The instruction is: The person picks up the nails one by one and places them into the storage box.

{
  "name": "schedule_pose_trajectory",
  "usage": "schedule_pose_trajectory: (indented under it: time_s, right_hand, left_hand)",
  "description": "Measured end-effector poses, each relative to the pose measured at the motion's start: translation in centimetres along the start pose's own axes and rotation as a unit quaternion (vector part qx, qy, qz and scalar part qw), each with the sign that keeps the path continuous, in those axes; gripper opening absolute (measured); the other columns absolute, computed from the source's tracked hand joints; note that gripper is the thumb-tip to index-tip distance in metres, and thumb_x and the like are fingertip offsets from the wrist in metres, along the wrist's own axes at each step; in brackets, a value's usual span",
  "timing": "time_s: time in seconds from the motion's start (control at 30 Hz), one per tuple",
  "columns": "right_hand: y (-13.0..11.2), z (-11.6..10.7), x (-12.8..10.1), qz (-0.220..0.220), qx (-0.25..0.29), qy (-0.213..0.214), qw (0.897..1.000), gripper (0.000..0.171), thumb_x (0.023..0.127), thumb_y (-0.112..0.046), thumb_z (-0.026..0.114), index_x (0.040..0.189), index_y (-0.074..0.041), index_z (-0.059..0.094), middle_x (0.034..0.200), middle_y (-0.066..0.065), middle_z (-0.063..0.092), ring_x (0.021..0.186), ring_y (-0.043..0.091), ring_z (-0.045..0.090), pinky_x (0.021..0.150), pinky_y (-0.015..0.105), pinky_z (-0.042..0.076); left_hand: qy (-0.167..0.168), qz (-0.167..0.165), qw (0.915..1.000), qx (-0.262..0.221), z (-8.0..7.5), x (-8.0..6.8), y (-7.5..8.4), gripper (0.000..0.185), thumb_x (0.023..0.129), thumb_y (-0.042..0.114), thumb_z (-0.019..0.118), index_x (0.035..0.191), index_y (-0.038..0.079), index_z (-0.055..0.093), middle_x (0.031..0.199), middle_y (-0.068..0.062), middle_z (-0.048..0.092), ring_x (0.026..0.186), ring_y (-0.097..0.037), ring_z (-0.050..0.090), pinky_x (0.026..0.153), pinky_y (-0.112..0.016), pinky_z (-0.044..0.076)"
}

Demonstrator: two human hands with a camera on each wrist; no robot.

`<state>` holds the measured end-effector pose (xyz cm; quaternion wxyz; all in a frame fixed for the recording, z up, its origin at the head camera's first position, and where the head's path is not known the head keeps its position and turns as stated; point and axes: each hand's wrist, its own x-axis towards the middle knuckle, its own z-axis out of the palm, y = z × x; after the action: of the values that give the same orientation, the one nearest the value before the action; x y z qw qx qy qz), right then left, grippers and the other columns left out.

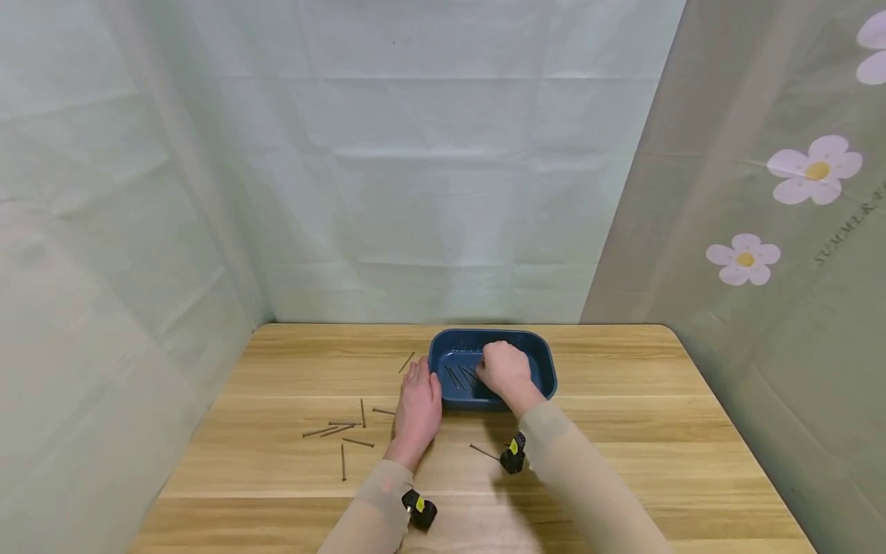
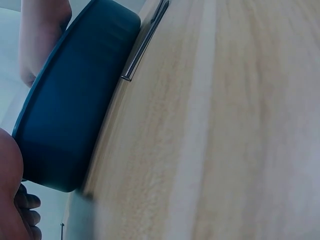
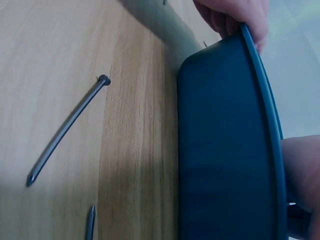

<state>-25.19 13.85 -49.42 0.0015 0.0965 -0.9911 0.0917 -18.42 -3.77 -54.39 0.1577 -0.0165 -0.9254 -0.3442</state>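
A dark blue tray sits on the wooden table with a few nails lying in it. My left hand lies flat on the table, its fingers against the tray's left side; the right wrist view shows those fingers at the tray's rim. My right hand is inside the tray with fingers curled downward over the nails; what it holds is hidden. In the left wrist view the tray's outer wall fills the left side.
Several loose nails lie scattered on the table left of my left hand, one sits by the tray's far left corner, and another lies near my right wrist. Cloth screens close in the table's back and sides.
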Motion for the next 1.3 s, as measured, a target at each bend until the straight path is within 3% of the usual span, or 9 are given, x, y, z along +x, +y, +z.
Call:
schedule_pose_trajectory:
  time_s: [0.27, 0.43, 0.57, 0.8, 0.97, 1.1, 1.3]
  right_hand:
    - [0.9, -0.8, -0.9, -0.016, 0.028, 0.014, 0.999, 0.021, 0.094, -0.020, 0.075, 0.074, -0.019, 0.070, 0.075, -0.004, 0.062, 0.062, 0.015, 0.052, 0.055, 0.034, 0.046]
    - [1.4, -1.4, -1.4, -0.017, 0.028, 0.028, 0.999, 0.007, 0.095, -0.023, 0.076, 0.092, -0.018, 0.079, 0.092, -0.003, 0.074, 0.072, 0.016, 0.064, 0.063, 0.038, 0.058]
    - [1.7, -1.9, -2.0, -0.022, 0.030, 0.031, 0.999, 0.013, 0.097, -0.026, 0.076, 0.105, -0.017, 0.082, 0.106, 0.000, 0.077, 0.083, 0.018, 0.070, 0.070, 0.040, 0.062]
    - [2.0, -2.8, -3.6, -0.047, 0.047, 0.057, 0.996, 0.010, 0.097, -0.027, 0.078, 0.101, -0.019, 0.079, 0.110, 0.000, 0.076, 0.084, 0.017, 0.068, 0.065, 0.037, 0.058]
    - [2.4, -2.7, -5.0, -0.072, 0.064, 0.099, 0.990, 0.006, 0.095, -0.026, 0.081, 0.094, -0.020, 0.078, 0.107, -0.001, 0.076, 0.082, 0.018, 0.069, 0.060, 0.035, 0.056]
    - [2.7, -2.7, -6.2, -0.090, 0.078, 0.129, 0.984, 0.006, 0.093, -0.024, 0.082, 0.092, -0.019, 0.079, 0.113, 0.002, 0.077, 0.092, 0.022, 0.073, 0.061, 0.036, 0.058]
    - [3.7, -2.7, -7.5, -0.113, 0.102, 0.162, 0.975, 0.007, 0.091, -0.020, 0.085, 0.092, -0.015, 0.080, 0.122, 0.012, 0.076, 0.109, 0.031, 0.073, 0.073, 0.042, 0.063]
  left_hand:
    - [-0.006, -0.007, 1.0000, 0.001, -0.1, 0.0, 0.0, 0.049, 0.114, 0.018, 0.047, 0.152, -0.014, 0.048, 0.155, -0.032, 0.050, 0.150, -0.045, 0.044, 0.124, -0.059, 0.033]
    - [-0.009, -0.011, 0.9999, 0.001, -0.2, 0.0, 0.0, 0.050, 0.114, 0.018, 0.046, 0.152, -0.014, 0.047, 0.156, -0.031, 0.050, 0.151, -0.045, 0.042, 0.125, -0.058, 0.032]
    - [-0.006, -0.007, 1.0000, -0.001, -0.2, 0.0, 0.1, 0.050, 0.114, 0.018, 0.047, 0.152, -0.014, 0.047, 0.156, -0.031, 0.051, 0.150, -0.045, 0.043, 0.125, -0.058, 0.033]
    - [0.004, 0.002, 1.0000, 0.003, -0.1, 0.0, 0.1, 0.048, 0.113, 0.016, 0.049, 0.150, -0.016, 0.049, 0.153, -0.032, 0.052, 0.148, -0.047, 0.046, 0.123, -0.060, 0.035]
    - [-0.005, -0.008, 1.0000, 0.001, -0.2, 0.0, 0.1, 0.050, 0.114, 0.018, 0.047, 0.152, -0.014, 0.047, 0.156, -0.031, 0.050, 0.150, -0.044, 0.043, 0.125, -0.058, 0.033]
    - [-0.010, -0.013, 0.9999, 0.000, -0.3, 0.0, 0.0, 0.051, 0.114, 0.019, 0.047, 0.153, -0.014, 0.047, 0.157, -0.030, 0.050, 0.151, -0.044, 0.041, 0.125, -0.058, 0.032]
    - [-0.005, -0.008, 0.9999, -0.004, -0.1, 0.0, -0.2, 0.049, 0.114, 0.018, 0.047, 0.152, -0.014, 0.048, 0.156, -0.030, 0.050, 0.151, -0.044, 0.042, 0.124, -0.059, 0.033]
